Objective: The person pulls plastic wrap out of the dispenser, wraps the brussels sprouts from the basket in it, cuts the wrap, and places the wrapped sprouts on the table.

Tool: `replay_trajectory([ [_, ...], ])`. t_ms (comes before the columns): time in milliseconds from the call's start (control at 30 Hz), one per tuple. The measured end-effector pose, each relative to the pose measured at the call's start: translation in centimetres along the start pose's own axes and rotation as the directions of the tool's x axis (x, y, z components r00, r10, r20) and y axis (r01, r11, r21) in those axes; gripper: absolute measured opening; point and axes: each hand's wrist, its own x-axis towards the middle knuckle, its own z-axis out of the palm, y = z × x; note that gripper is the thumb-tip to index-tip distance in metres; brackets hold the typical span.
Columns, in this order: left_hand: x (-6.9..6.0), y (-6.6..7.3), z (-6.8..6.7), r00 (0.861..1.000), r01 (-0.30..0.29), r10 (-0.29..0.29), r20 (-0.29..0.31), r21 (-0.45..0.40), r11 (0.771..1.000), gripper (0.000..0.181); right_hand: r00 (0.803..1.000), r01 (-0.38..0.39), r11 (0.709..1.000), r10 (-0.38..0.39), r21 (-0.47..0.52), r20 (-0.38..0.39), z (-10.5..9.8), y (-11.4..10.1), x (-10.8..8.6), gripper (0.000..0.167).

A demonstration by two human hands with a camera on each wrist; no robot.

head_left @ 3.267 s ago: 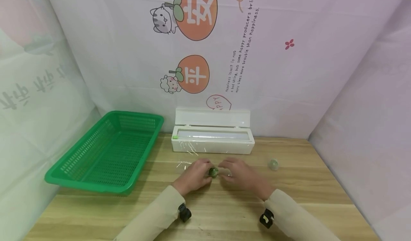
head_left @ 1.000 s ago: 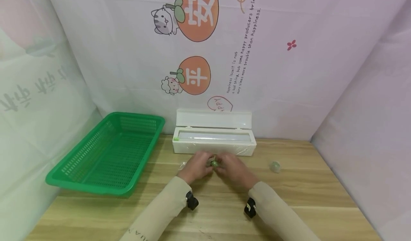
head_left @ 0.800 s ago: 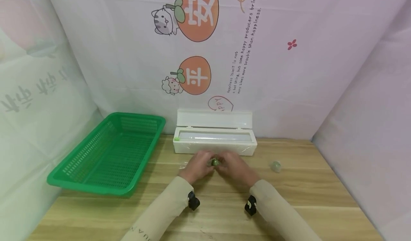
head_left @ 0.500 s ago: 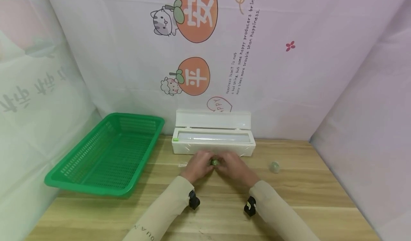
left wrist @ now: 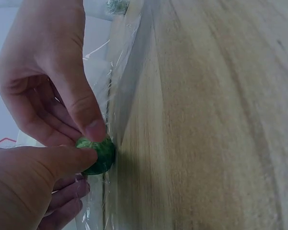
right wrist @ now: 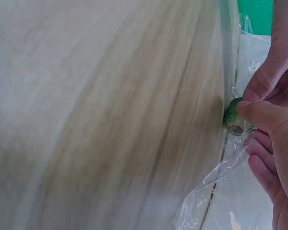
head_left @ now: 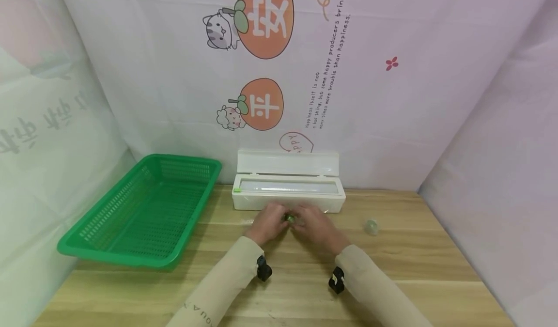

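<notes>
In front of the long white plastic box [head_left: 285, 202], left hand [head_left: 268, 224] and right hand [head_left: 316, 226] pinch a small, round green vegetable [left wrist: 102, 158] in their fingers — likely light, firm, best held by its sides; the clear plastic film [right wrist: 194, 201] about it seems clingy.

The head view is bright and evenly lit; the wrist views are dimmer, with glints on clear film [right wrist: 197, 201].

Held piece [left wrist: 102, 158] mottled green; basket [head_left: 113, 257] green; box [head_left: 250, 202] white; tabletop [head_left: 301, 293] wood-grained.
</notes>
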Motion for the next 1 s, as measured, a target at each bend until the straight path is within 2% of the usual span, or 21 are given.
replay_trajectory([
  [167,-0.1,0.4,-0.1,1.0,0.004,-0.002,-0.027,0.067,0.998,0.023,1.0,0.003,1.0,-0.003,-0.002,-0.016,0.3,0.2,0.0,0.037],
  [300,-0.3,0.3,0.1,0.997,-0.013,0.021,-0.078,0.098,0.995,0.024,1.0,-0.011,1.0,0.012,0.028,-0.012,0.5,0.4,0.1,0.036],
  [400,-0.3,0.0,0.3,0.994,-0.028,0.039,-0.106,0.098,0.995,0.024,1.0,-0.016,0.999,0.017,0.05,-0.012,0.5,0.5,0.2,0.036],
  [533,-0.2,-0.3,0.6,0.994,-0.021,0.03,-0.107,0.085,0.996,0.021,1.0,-0.019,0.996,0.019,0.09,0.002,0.4,0.6,0.1,0.035],
  [700,-0.3,-0.3,0.5,0.995,-0.017,0.025,-0.095,0.083,0.996,0.02,0.996,-0.088,0.981,0.08,0.175,0.049,-1.0,0.7,-0.3,0.034],
  [867,-0.7,-0.2,-0.3,0.996,0.006,-0.003,-0.084,0.025,1.0,0.031,0.988,-0.153,0.978,0.146,0.142,0.054,-2.9,0.9,-0.7,0.036],
  [1000,-1.2,-0.7,-1.4,0.995,0.014,-0.014,-0.097,-0.002,1.0,0.036,0.99,-0.138,0.986,0.133,0.095,0.051,-4.4,1.0,-0.5,0.037],
])
